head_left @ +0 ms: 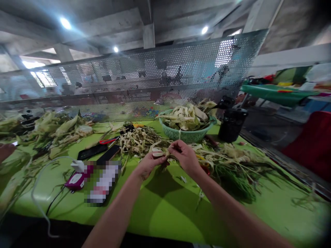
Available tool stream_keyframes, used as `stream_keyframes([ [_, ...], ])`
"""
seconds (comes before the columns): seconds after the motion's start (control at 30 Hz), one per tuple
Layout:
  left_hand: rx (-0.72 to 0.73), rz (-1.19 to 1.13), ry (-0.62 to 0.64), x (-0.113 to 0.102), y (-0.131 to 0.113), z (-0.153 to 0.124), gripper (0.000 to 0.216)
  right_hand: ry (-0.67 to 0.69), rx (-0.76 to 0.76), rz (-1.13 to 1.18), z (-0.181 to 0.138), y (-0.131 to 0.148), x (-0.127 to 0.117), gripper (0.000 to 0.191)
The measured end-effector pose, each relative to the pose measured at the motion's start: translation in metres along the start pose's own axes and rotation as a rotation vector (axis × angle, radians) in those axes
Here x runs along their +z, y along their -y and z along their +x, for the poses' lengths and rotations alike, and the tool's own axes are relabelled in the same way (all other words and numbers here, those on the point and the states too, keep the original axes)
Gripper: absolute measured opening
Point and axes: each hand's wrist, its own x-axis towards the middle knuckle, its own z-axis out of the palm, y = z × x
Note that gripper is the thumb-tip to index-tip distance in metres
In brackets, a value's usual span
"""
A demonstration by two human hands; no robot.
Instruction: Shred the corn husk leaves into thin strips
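My left hand (150,162) is closed, thumb and fingers pinching a pale strip of corn husk (158,154) above the green table. From the other side, the fingertips of my right hand (184,155) are closed on the same husk. Small husk ends stick out below the fingers, and part of the piece is hidden by them. Just beyond my left hand lies a heap of small, knotted-looking husk pieces (139,139). A light green plastic basket (182,136), full of dry husks (190,117), stands behind my right hand.
Left of my hands are phones (107,154), a purple power strip (77,178) with a white charger (78,166) and a cable. Green string (234,184) and loose husks lie right, near a black bin (232,125). Another person's hand (6,151) shows far left. A perforated metal screen (129,79) rises behind.
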Motion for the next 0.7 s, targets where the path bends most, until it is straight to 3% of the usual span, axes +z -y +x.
stream_keyframes([
  [0.13,0.001,0.074,-0.014,0.002,0.002,0.0,0.039,0.023,-0.055,-0.114,-0.004,-0.001,0.002,0.011],
  [0.33,0.246,0.351,-0.079,0.001,0.014,0.009,0.021,-0.012,-0.083,-0.278,-0.004,-0.003,0.003,0.01],
  [0.47,0.336,0.527,-0.149,-0.003,0.017,0.013,0.01,-0.013,-0.051,-0.284,0.001,-0.007,0.003,0.014],
  [0.63,0.343,0.38,-0.077,-0.005,0.0,0.006,0.04,0.011,-0.089,-0.379,0.004,-0.009,0.004,0.014],
  [0.7,0.361,0.404,-0.092,-0.006,-0.005,0.005,0.037,0.034,-0.093,-0.381,0.003,-0.008,0.005,0.014],
])
